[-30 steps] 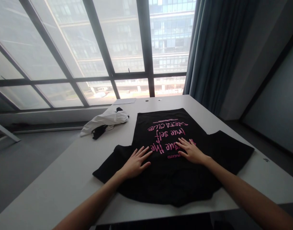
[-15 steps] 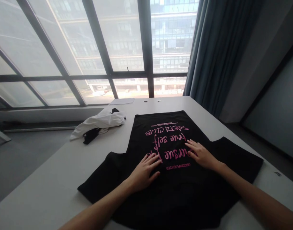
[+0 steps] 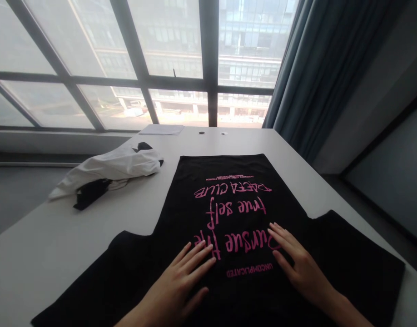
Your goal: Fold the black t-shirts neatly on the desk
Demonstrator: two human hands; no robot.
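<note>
A black T-shirt [image 3: 229, 170] lies spread flat, its pink lettering upside down to me and its sleeves out to both sides. The hem is at the far end; the collar end runs out of the bottom of the view. My left hand [image 3: 181, 281] rests palm down on the left of the print, fingers stretched out over the lettering. On the right side of the print lies my right hand [image 3: 299, 261], also flat with its fingers extended. Neither hand grasps the cloth.
The shirt lies on a white table [image 3: 208, 144]. A crumpled white and black garment [image 3: 113, 165] sits at the left edge. Some paper [image 3: 161, 130] lies at the far left corner. Beyond the table are large windows [image 3: 171, 41] and a blue-grey curtain [image 3: 307, 81].
My view has moved closer to the shirt and tipped down a little. The right hand has slid slightly toward me along the cloth; both hands remain flat on it.
</note>
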